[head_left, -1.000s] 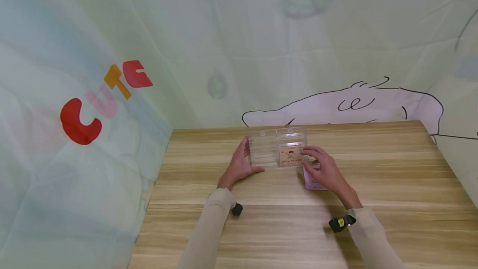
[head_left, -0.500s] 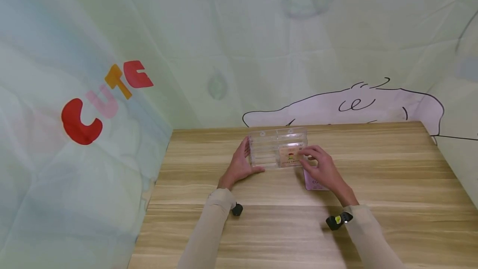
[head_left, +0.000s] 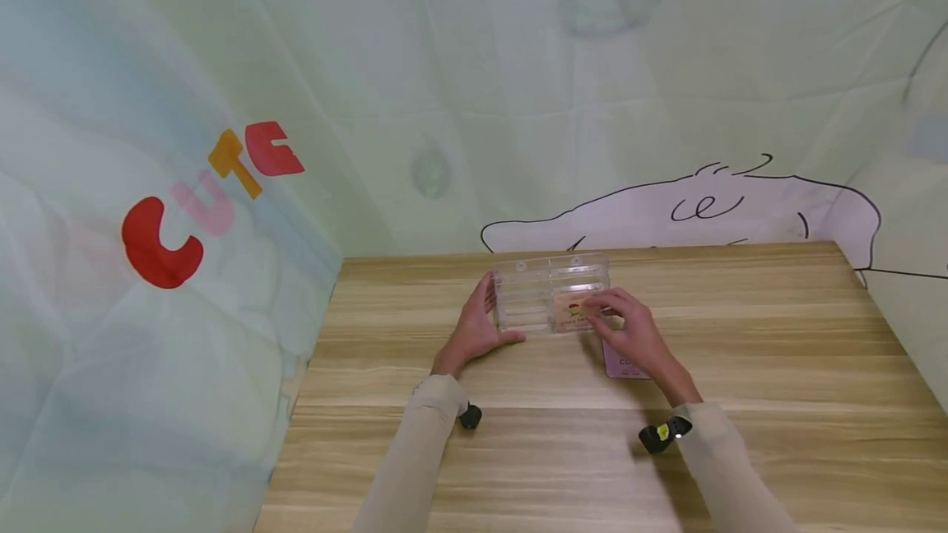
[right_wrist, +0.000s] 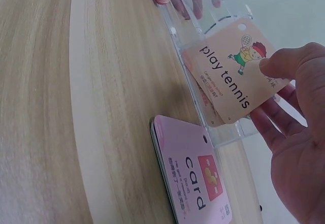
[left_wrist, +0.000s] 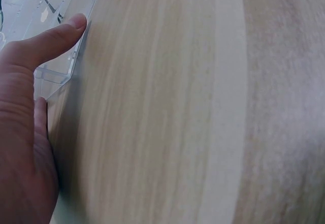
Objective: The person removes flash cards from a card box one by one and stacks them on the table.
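Observation:
A clear plastic card rack [head_left: 522,307] with rows of slots in two columns tilts up at the far side of the table. My left hand [head_left: 476,331] grips its left end, the thumb along the lower edge and the fingers on the side. My right hand [head_left: 634,336] pinches an orange flashcard [right_wrist: 231,74] reading "play tennis", thumb on its face and fingers behind. The card leans at an angle in the rack's lower right compartment. Beneath it, another orange card shows at its lower edge. A stack of pink flashcards [right_wrist: 190,170], "card" on top, lies below my right hand.
The wood-grain table [head_left: 533,451] extends toward me and to both sides. A pale printed curtain [head_left: 415,105] rises right behind its far edge, and another side of it with coloured letters [head_left: 163,245] stands along the left.
My right hand has moved slightly left with its fingers further over the orange card, which has tilted a little. The left hand and the rack have stayed in place.

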`<state>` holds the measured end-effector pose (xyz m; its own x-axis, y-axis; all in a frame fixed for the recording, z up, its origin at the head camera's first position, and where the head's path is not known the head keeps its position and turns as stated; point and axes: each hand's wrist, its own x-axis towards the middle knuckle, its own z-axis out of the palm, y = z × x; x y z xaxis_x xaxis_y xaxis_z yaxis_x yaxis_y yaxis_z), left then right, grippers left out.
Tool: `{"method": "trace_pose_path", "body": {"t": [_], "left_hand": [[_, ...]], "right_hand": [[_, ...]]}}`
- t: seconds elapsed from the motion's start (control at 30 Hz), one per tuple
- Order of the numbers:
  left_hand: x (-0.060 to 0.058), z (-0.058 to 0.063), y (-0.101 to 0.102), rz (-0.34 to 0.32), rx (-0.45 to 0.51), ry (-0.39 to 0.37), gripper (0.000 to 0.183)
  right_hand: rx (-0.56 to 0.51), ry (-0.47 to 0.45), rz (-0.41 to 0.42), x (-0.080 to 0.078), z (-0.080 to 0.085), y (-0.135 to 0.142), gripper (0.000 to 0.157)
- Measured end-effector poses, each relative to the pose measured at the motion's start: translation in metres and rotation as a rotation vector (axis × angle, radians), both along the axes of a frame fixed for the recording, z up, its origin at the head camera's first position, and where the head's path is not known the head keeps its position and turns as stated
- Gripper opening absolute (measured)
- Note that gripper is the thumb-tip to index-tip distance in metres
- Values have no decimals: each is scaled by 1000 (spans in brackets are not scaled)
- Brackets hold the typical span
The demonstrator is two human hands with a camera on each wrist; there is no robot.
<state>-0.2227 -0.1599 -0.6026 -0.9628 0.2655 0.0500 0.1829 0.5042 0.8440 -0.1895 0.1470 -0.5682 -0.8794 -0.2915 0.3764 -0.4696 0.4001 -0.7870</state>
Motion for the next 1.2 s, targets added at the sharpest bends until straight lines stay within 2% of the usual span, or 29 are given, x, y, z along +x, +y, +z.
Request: {"method": "trace_pose_path", "body": {"t": [0.23, 0.63, 0.9, 1.2], "left_hand": [[0, 0, 0, 0, -10, -4, 134], [0, 1, 1, -1, -8, -1, 134], [0, 0, 1, 2, -9, -5, 133], [0, 0, 0, 5, 11, -4, 134]], "right_hand": [[26, -7, -31, -1, -2, -4, 26], [1, 33, -57, -3, -4, -6, 29], [-10, 35, -63, -2, 2, -4, 32], [-53, 60, -18, -2, 16, 2, 40]]}}
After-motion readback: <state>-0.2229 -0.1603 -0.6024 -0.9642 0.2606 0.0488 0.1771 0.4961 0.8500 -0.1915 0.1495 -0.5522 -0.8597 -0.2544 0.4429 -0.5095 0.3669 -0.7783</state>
